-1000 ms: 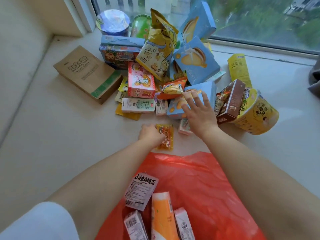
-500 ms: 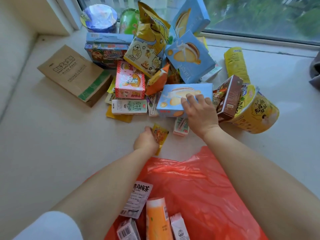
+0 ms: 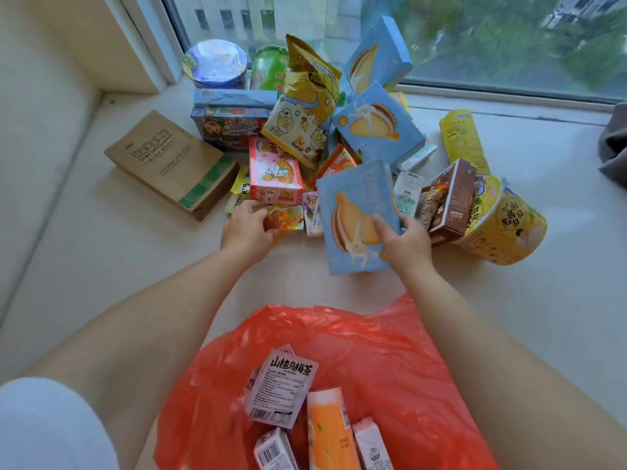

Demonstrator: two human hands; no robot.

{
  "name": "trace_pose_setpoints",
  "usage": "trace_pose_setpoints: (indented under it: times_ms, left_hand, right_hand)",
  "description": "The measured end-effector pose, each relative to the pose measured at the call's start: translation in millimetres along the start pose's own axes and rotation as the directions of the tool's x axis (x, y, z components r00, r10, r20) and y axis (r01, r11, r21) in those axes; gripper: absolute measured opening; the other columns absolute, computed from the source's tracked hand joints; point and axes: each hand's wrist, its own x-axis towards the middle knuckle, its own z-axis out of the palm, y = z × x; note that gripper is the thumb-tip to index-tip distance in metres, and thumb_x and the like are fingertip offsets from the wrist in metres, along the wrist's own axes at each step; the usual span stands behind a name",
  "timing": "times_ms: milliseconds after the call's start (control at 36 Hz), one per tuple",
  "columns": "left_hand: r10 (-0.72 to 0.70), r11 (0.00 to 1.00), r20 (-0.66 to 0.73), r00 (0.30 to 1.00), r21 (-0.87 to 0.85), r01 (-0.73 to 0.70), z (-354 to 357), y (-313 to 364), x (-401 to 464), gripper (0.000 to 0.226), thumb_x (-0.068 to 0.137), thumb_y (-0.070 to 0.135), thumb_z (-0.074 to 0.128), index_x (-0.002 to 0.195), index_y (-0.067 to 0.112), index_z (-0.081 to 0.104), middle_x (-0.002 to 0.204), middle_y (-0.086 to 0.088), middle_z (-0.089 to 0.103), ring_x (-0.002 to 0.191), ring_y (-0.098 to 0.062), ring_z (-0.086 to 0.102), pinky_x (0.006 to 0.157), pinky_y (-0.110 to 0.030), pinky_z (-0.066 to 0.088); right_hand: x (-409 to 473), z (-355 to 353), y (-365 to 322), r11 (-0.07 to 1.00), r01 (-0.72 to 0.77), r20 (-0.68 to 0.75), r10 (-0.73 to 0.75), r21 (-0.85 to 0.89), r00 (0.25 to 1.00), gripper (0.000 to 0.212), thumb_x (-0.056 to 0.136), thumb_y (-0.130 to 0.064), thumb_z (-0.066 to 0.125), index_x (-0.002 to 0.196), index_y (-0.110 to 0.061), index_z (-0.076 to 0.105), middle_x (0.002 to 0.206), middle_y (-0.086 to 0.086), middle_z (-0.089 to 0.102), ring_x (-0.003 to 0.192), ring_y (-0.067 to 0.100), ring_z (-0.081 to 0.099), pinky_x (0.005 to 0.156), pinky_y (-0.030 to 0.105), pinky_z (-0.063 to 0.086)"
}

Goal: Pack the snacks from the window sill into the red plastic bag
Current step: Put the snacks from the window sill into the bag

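Note:
A pile of snacks lies on the pale window sill [image 3: 101,252]. My right hand [image 3: 405,240] grips a light blue cookie box [image 3: 354,218] by its right edge and holds it upright, lifted off the pile. My left hand [image 3: 246,228] is closed on a small orange snack packet [image 3: 285,218] at the pile's near edge. The red plastic bag [image 3: 390,368] lies open below, between my arms, with a white tea pouch [image 3: 281,388], an orange carton [image 3: 330,432] and small cartons inside.
A brown paper bag [image 3: 169,161] lies left of the pile. A pink box [image 3: 274,171], yellow chip bag [image 3: 308,106], two more blue boxes, a brown box [image 3: 451,198] and a yellow noodle cup [image 3: 502,225] remain. The window runs along the back.
My right hand has picked the blue cookie box up from the pile and stood it on end. My left hand moved slightly left, still on the orange packet.

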Motion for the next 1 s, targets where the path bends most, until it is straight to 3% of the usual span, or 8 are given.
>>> trace_pose_setpoints:
  times_ms: [139,306,417,500,639,778,889,1000]
  left_hand:
    - [0.035,0.995,0.066,0.997,0.093,-0.042,-2.6,-11.4,9.4,0.043,0.089,0.039,0.058,0.130,0.027,0.053,0.142,-0.005,0.037,0.127,-0.027,0.040,0.103,-0.036,0.039]
    - [0.074,0.944,0.075,0.994,0.316,-0.094,-0.9,-20.8,16.3,0.052,0.089,0.046,0.056,0.136,0.029,0.043,0.140,-0.006,0.040,0.128,-0.027,0.038,0.098,-0.038,0.039]
    - [-0.008,0.982,0.055,0.998,0.187,-0.003,-3.0,-22.7,25.8,0.066,0.073,0.052,0.073,0.124,0.022,0.044,0.127,-0.003,0.052,0.120,-0.023,0.046,0.086,-0.036,0.047]
    - [-0.077,0.983,0.155,0.985,0.177,0.049,-6.6,-21.8,32.9,0.082,0.063,0.061,0.076,0.127,0.021,0.046,0.125,-0.002,0.055,0.116,-0.023,0.051,0.082,-0.033,0.050]
    - [-0.149,0.981,0.293,0.944,0.160,0.105,8.3,-17.0,26.1,0.068,0.067,0.059,0.074,0.117,0.019,0.053,0.114,-0.005,0.061,0.104,-0.024,0.057,0.077,-0.031,0.049]
    - [-0.060,0.940,0.152,0.987,0.340,0.005,19.5,-3.2,11.6,0.067,0.072,0.056,0.068,0.123,0.018,0.047,0.123,-0.007,0.057,0.119,-0.028,0.042,0.091,-0.035,0.040]
    - [-0.028,0.954,0.161,0.986,0.300,-0.022,25.1,-3.5,6.0,0.063,0.077,0.053,0.062,0.123,0.015,0.045,0.128,-0.008,0.054,0.123,-0.030,0.037,0.095,-0.038,0.035]
    - [-0.077,0.994,0.238,0.968,0.093,0.056,26.7,-4.0,3.4,0.064,0.077,0.046,0.066,0.124,0.010,0.041,0.123,-0.012,0.054,0.116,-0.030,0.048,0.086,-0.037,0.044]
  right_hand:
    - [0.2,24.9,32.8,0.963,-0.245,0.023,0.249,-0.113,0.968,0.059,0.080,-0.042,0.070,0.116,0.002,0.056,0.123,0.016,0.052,0.109,0.030,0.054,0.092,0.037,0.042]
    - [15.5,41.6,30.8,0.938,-0.334,0.075,0.341,-0.093,0.937,0.072,0.072,-0.038,0.077,0.127,-0.005,0.044,0.127,0.013,0.045,0.117,0.030,0.050,0.099,0.043,0.044]
    - [29.5,46.5,28.9,0.902,-0.430,0.091,0.425,0.041,0.901,0.086,0.068,-0.037,0.081,0.132,-0.005,0.035,0.133,0.013,0.048,0.120,0.030,0.051,0.102,0.047,0.043]
    - [35.5,49.9,26.3,0.866,-0.472,0.063,0.469,0.166,0.881,0.090,0.068,-0.034,0.082,0.135,-0.004,0.029,0.132,0.012,0.050,0.119,0.030,0.052,0.103,0.044,0.042]
    - [35.2,57.5,28.8,0.723,-0.557,0.195,0.526,0.409,0.828,0.112,0.040,-0.042,0.090,0.133,-0.006,0.040,0.119,0.011,0.061,0.102,0.031,0.065,0.091,0.049,0.052]
    - [27.5,60.4,31.4,0.576,-0.643,0.458,0.453,0.505,0.765,0.030,0.074,-0.026,0.077,0.100,-0.017,0.066,0.104,0.011,0.070,0.093,0.029,0.067,0.089,0.046,0.053]
    - [23.6,74.0,28.7,0.574,-0.620,0.443,0.434,0.536,0.785,0.033,0.076,-0.023,0.075,0.106,-0.015,0.064,0.107,0.012,0.069,0.091,0.027,0.066,0.083,0.038,0.054]
    - [34.1,82.1,21.9,0.486,-0.620,0.436,0.446,0.616,0.782,0.038,0.074,-0.018,0.077,0.109,-0.011,0.064,0.107,0.017,0.069,0.093,0.034,0.067,0.080,0.049,0.055]
